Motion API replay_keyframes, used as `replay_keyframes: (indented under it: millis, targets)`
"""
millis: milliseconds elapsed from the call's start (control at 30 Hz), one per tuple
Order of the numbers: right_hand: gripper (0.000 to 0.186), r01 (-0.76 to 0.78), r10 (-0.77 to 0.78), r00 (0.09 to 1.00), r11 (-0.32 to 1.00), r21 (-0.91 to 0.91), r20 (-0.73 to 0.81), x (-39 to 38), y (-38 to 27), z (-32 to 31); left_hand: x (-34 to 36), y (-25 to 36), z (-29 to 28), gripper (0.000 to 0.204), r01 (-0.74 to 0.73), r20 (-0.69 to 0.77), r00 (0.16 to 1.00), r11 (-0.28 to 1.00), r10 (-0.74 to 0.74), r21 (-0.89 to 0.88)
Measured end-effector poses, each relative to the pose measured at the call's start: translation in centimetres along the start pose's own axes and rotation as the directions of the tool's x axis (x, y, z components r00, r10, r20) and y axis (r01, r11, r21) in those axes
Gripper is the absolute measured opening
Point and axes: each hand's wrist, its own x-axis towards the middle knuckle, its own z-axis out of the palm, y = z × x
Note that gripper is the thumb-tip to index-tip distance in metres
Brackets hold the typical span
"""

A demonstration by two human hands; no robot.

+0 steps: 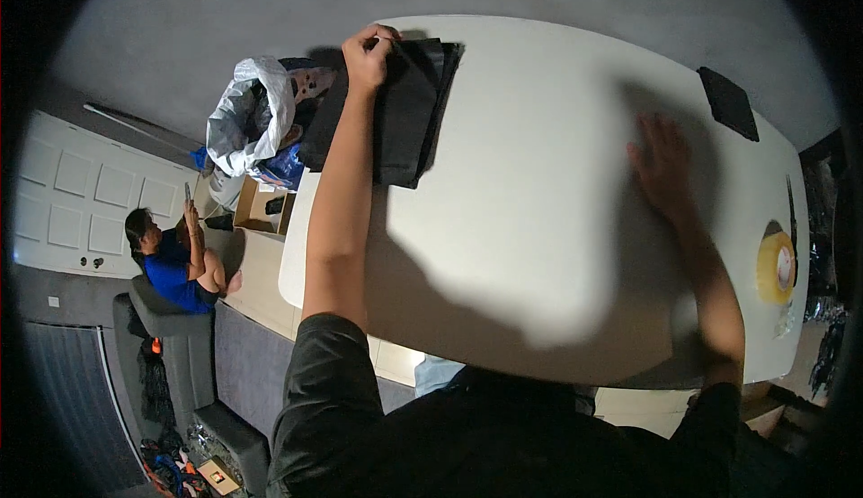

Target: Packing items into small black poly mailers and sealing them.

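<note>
At the far left of the white table [530, 165], a stack of flat black sheets [409, 120] lies partly over the edge; whether they are cloth or plastic I cannot tell. My left hand [367, 59] is closed, its fingers pinching at the stack's far edge. My left forearm crosses over the sheets and hides part of them. My right hand [662, 164] rests open on the table's right half, fingers spread and holding nothing.
A roll of yellowish tape [775, 267] and a dark flat pad [729, 103] lie along the right edge. Beyond the left edge are a white sack [253, 116] and a cardboard box [255, 206]. A person [173, 260] sits at left, holding a phone.
</note>
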Motion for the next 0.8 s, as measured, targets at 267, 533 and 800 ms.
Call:
replay_keyframes:
  millis: [267, 533, 800]
  targets:
    - [0.064, -0.015, 0.015, 1.0, 0.999, 0.048, 0.012, 0.2, -0.4, -0.8, 0.4, 0.1, -0.8, 0.015, 0.007, -0.035, 0.999, 0.973, -0.015, -0.23]
    - [0.057, 0.325, -0.308, 0.903, 0.946, 0.008, -0.3, 1.4, -3.0, -1.9, 0.1, 0.0, -1.1, 0.013, 0.044, -0.01, 0.999, 0.972, -0.047, -0.231]
    - [0.043, 0.523, -0.467, 0.852, 0.757, 0.391, -0.238, 13.1, -22.3, -0.7, 0.3, -0.3, -0.6, 0.012, 0.046, 0.065, 0.997, 0.989, -0.037, -0.143]
